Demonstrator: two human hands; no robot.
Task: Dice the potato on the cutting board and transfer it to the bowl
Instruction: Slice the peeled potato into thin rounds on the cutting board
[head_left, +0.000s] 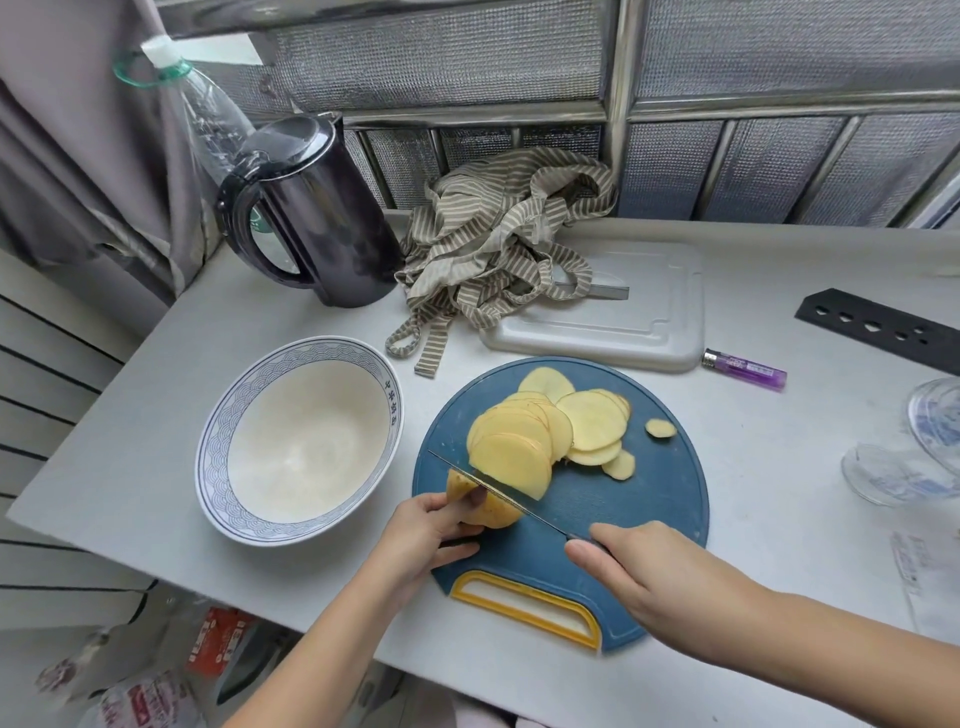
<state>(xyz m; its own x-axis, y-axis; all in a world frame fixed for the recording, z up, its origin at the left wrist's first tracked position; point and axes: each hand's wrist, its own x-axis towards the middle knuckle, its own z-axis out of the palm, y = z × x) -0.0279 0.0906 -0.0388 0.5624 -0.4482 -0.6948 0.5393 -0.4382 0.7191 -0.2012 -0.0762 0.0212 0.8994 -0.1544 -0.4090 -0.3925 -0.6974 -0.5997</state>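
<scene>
I am in the first cut of the dicing: the potato (493, 512) is being taken down into thin rounds, and nothing has reached the bowl (223, 415).

The blue cutting board (649, 499) lies by the near edge of the desk (779, 467), about midway along it. The bowl stands just beside the board, toward the left edge, and I see no potato in it. On the board, a fan of slices (519, 447) leans toward the far side. The uncut end of the potato sits at the board's left rim.

My left hand (431, 535) is curled round that uncut end, fingertips close to the blade. My right hand (639, 571) is wrapped round the handle of the knife (545, 522), most of which is hidden under the palm. The blade lies across the potato, between the end piece and the last slice.

By my judgement only a few more rounds remain. The stub is short, so the next strokes call for the left fingertips tucked back from the edge. After that the rounds need stacking flat, cutting into strips, turning, and cutting across into cubes. Only then comes the move to the bowl.
</scene>
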